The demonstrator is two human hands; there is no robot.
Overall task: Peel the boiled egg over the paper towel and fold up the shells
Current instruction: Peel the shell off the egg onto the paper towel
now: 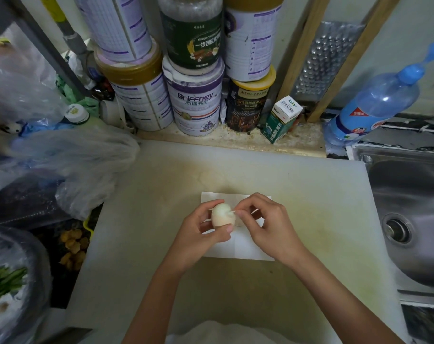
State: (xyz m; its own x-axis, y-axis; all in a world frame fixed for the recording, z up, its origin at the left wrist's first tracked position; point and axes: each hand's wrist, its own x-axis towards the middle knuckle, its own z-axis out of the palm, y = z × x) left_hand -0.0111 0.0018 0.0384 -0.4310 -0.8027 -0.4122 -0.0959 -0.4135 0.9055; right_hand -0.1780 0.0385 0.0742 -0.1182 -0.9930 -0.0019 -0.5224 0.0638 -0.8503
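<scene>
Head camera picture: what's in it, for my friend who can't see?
The left hand holds a boiled egg over a paper towel while the right hand pinches a bit of shell. Tins stand behind, a sink at the right.

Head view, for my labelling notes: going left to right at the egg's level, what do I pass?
Plastic bag → left hand → egg → shell strip → right hand → sink.

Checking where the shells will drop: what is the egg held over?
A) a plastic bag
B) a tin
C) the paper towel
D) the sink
C: the left hand holds the egg above the white paper towel on the board, while the right hand pinches a shell strip.
</scene>
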